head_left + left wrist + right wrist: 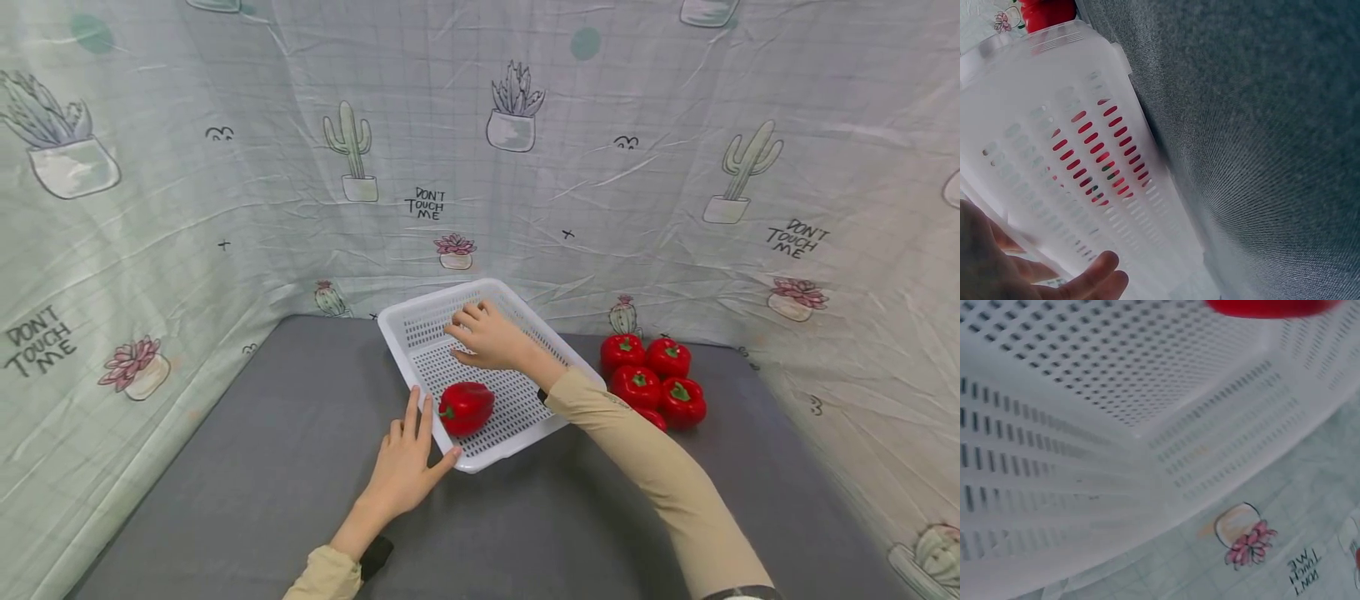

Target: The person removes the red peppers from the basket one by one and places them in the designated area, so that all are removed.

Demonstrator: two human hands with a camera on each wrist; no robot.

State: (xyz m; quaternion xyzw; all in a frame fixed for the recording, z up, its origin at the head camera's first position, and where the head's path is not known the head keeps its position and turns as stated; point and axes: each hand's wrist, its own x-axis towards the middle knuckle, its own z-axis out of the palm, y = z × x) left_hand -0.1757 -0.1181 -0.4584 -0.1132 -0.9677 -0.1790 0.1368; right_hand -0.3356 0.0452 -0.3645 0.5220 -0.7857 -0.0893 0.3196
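Note:
My left hand lies against the near-left rim of a white plastic basket, fingers extended at the edge and thumb spread toward the near corner. In the left wrist view, fingertips show beside the slotted outer wall. Over the basket hovers my right hand, its fingers loosely bent and nothing visible between them. A red bell pepper with a green stem lies on its side in the basket's near-left end. Part of a red pepper shows at the top of the right wrist view.
Several red bell peppers stand clustered right of the basket, partly behind my right sleeve. The table has a dark grey cover. Light fabric printed with potted plants hangs around the back and sides.

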